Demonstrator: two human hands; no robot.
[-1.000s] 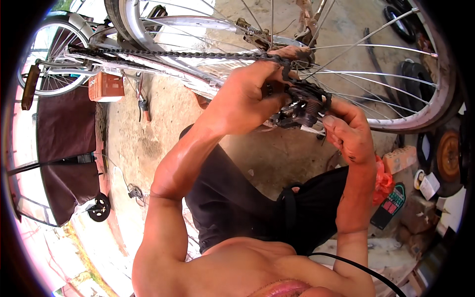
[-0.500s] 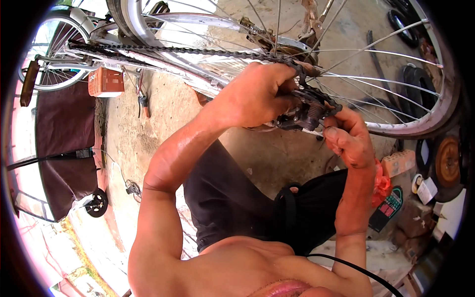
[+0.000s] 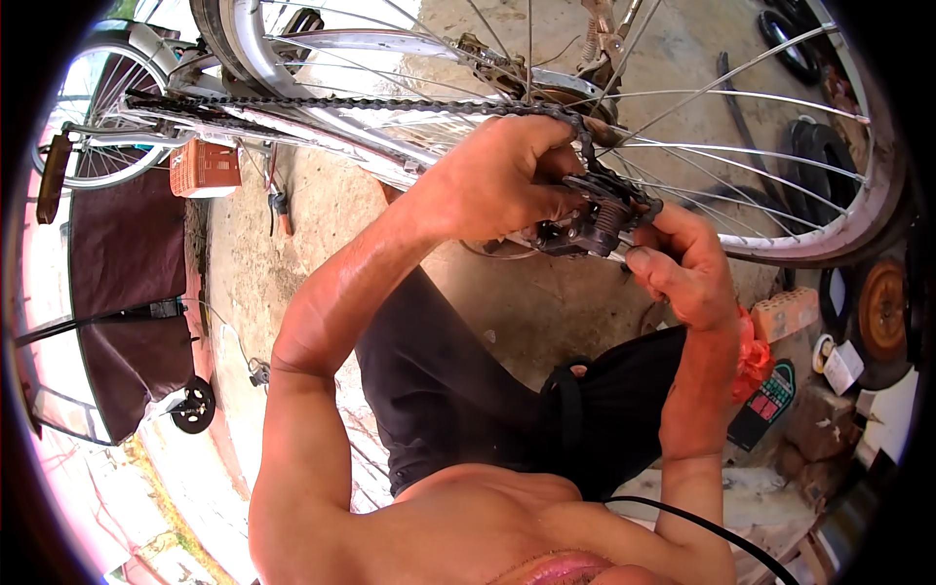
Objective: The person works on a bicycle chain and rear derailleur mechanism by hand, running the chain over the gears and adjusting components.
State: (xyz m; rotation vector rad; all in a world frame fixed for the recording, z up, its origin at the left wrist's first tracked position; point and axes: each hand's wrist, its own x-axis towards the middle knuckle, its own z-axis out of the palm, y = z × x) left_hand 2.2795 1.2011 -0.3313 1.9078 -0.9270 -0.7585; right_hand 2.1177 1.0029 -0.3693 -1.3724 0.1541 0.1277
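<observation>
A bicycle's rear derailleur (image 3: 597, 226), dark and greasy with a coiled spring, hangs beside the hub of a spoked wheel (image 3: 829, 234). My left hand (image 3: 487, 180) is closed round its left side, the fingertips partly hidden behind it. The bicycle chain (image 3: 370, 101) runs from the left over that hand and down into the derailleur. At the derailleur's right lower end my right hand (image 3: 687, 268) is closed in a pinch, thumb against bent forefinger. Whatever lies between those fingertips is too small to make out.
An orange-brown basket (image 3: 205, 168) and a pedal (image 3: 54, 178) are at the upper left. On the right lie a hollow brick (image 3: 786, 314), a red plastic bag (image 3: 751, 356), a dark green package (image 3: 764, 405) and black tyres (image 3: 814, 171). A black cable (image 3: 702, 522) crosses my right arm.
The view has shifted slightly, with the bicycle a little further left and up. Both hands stay at the derailleur. My right thumb has moved slightly left.
</observation>
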